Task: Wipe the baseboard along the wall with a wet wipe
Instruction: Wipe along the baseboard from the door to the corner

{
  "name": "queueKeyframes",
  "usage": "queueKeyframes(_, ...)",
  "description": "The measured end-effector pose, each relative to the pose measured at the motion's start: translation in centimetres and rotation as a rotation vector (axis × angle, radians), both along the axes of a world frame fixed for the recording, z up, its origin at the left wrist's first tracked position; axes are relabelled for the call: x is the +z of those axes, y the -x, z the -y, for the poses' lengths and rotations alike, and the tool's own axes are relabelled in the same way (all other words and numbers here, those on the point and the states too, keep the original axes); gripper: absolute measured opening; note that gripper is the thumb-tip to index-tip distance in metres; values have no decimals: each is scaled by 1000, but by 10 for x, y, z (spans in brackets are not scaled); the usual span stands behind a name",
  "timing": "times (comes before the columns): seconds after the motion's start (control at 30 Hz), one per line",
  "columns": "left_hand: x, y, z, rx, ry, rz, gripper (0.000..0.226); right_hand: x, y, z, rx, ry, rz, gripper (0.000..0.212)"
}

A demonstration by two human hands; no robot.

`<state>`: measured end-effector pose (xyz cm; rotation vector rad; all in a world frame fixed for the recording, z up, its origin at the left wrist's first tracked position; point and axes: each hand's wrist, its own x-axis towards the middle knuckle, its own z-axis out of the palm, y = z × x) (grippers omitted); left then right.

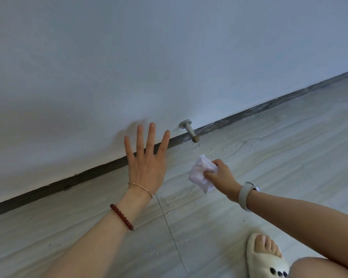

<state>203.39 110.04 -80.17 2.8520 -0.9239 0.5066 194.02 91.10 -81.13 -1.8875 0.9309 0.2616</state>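
Left hand [147, 163]: open, fingers spread, arm extended forward.
Right hand [221, 174]: fingers pinched closed, wrist bent inward.

The wall [169, 57] looks matt and smoothly painted. Along its foot, the baseboard [249, 111] is dark with a streaky, wood-like grain. Just above the baseboard, a door stop [189, 131] looks like dull brushed metal. The wipe [201, 173] is soft, crumpled white cloth. The floor [269, 157] shows pale, wood-grain-patterned tile with a faint sheen.

The baseboard [249, 112] is a narrow dark grey strip running diagonally along the foot of the wall, streaked pale and dusty toward the right. The wet wipe [201, 174] is white, crumpled, bunched above the floor near it.
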Motion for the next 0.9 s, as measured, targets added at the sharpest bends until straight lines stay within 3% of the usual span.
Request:
queueKeyframes(0.17, 6, -8, 35, -54, 28, 4, 72, -6, -13, 53, -77, 75, 93, 19)
queueKeyframes(0.33, -2, -12, 66, -5, -49, 5, 66, -26, -32, 93, -86, 1, 156, 24)
queueKeyframes(0.5, -8, -9, 84, 168, -106, -1, 64, -40, -47, 118, -40, -175, 160, 10)
queueKeyframes(0.73, 0, -5, 107, 270, -161, 97, 65, -49, -72, 96, -139, -618, -33, 20)
queueKeyframes(0.83, -8, -14, 110, 228, -154, 143, 63, -57, -86, 73, -112, -668, -71, 28)
queueKeyframes(0.9, -16, -21, 110, 217, -131, 159, 61, -60, -95, 58, -60, -685, -46, 23)
